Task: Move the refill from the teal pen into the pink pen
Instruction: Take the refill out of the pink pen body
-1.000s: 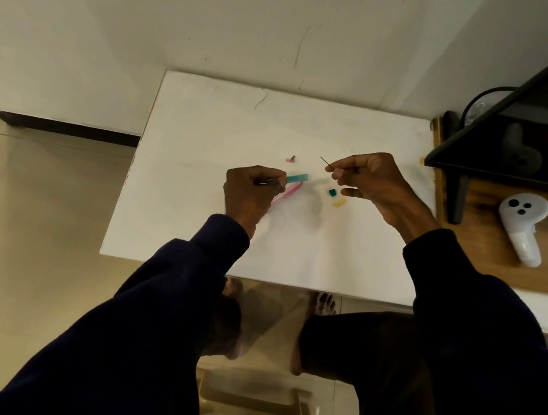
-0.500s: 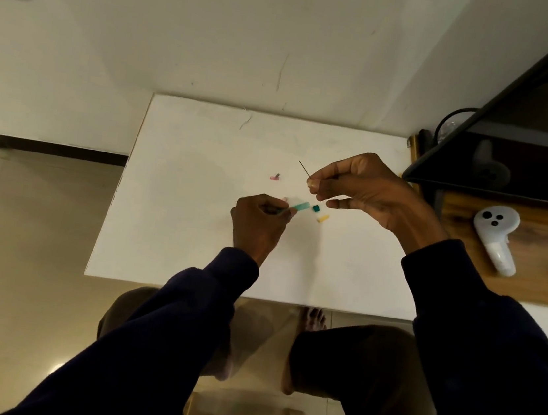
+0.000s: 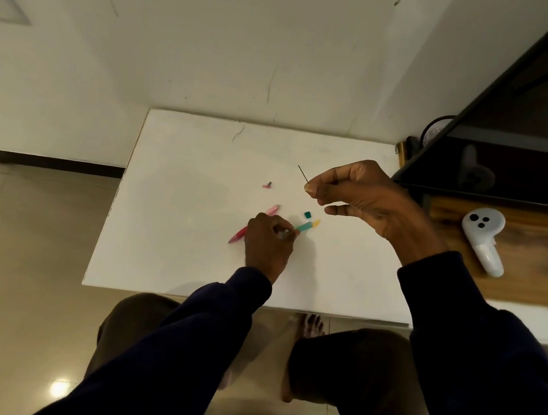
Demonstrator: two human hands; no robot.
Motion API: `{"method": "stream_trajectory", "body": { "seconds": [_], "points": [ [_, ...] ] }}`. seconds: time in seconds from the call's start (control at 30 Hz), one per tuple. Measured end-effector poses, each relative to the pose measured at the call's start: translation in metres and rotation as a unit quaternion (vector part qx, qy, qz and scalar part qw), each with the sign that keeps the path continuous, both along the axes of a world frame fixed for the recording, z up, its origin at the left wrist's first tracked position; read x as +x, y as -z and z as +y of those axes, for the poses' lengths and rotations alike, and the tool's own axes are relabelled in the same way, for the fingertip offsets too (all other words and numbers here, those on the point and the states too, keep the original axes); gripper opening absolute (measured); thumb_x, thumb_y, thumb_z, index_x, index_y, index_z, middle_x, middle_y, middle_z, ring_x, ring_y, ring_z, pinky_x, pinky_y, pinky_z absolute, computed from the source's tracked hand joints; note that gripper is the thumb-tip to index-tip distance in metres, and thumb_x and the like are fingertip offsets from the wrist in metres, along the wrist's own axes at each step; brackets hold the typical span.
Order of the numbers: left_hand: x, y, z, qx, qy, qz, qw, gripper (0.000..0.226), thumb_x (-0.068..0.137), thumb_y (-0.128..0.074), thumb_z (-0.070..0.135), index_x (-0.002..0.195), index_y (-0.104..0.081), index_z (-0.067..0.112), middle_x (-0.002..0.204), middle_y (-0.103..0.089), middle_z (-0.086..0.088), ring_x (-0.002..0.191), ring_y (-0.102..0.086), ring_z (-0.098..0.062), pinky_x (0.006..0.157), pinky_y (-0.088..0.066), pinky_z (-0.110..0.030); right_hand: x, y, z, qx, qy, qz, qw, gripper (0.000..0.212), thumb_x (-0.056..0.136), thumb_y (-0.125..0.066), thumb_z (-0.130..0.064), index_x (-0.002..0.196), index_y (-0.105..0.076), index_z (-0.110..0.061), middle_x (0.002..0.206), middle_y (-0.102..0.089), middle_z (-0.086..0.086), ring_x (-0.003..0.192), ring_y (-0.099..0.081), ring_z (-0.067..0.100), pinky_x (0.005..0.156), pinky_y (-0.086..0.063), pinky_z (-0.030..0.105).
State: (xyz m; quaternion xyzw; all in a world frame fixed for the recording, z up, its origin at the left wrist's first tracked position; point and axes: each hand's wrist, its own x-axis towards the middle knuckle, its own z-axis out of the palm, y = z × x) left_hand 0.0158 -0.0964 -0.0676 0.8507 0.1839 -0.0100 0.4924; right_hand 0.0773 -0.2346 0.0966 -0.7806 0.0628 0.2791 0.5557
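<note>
Head view: the right hand is raised over the white bench, its grip pinched on the thin dark refill, which juts up and left from the fingertips. The left hand rests on the bench, its grip clenched around the teal pen. The pink pen lies just behind that hand, partly hidden by it. A teal cap, a yellow piece and a small pink piece lie loose nearby.

The refill looks very thin, so it could bend or slip from the pinch if pushed off-axis into the pink pen. A sweeping sleeve could scatter the loose pieces.

The pens lie near mid-bench, well clear of its edges. The left and far parts are open; a white controller sits well apart to the right.
</note>
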Motion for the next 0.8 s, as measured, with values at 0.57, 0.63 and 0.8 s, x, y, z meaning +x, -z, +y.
{"method": "stream_trajectory", "body": {
  "seconds": [0.57, 0.63, 0.8],
  "points": [
    [0.01, -0.012, 0.056, 0.118, 0.007, 0.015, 0.993, 0.01, 0.096, -0.073, 0.017, 0.103, -0.077, 0.011, 0.114, -0.068, -0.006, 0.112, -0.058, -0.025, 0.094, -0.046, -0.033, -0.004, -0.015, 0.017, 0.023, 0.016, -0.028, 0.999, 0.014, 0.083, -0.081, -0.001, 0.096, -0.077, -0.006, 0.087, -0.079, 0.011, 0.077, -0.075, 0.02, 0.072, -0.063, 0.028],
    [0.009, -0.032, 0.056, 0.017, -0.04, 0.002, 0.999, 0.009, 0.095, -0.075, 0.018, 0.095, -0.08, 0.011, 0.1, -0.075, 0.0, 0.092, -0.068, -0.015, 0.083, -0.05, -0.026, -0.007, -0.023, 0.022, 0.021, 0.009, -0.049, 0.999, 0.02, 0.083, -0.082, -0.001, 0.102, -0.077, -0.005, 0.089, -0.079, 0.014, 0.076, -0.075, 0.02, 0.071, -0.063, 0.028],
    [-0.005, -0.109, 0.067, -0.151, -0.051, -0.113, 0.981, 0.008, 0.09, -0.08, 0.016, 0.093, -0.081, 0.009, 0.082, -0.078, 0.0, 0.07, -0.068, -0.009, 0.063, -0.052, -0.013, -0.011, -0.058, 0.035, 0.031, 0.001, -0.12, 0.992, 0.013, 0.085, -0.082, -0.006, 0.097, -0.078, -0.006, 0.086, -0.08, 0.016, 0.071, -0.076, 0.018, 0.07, -0.065, 0.028]
  ]
}}
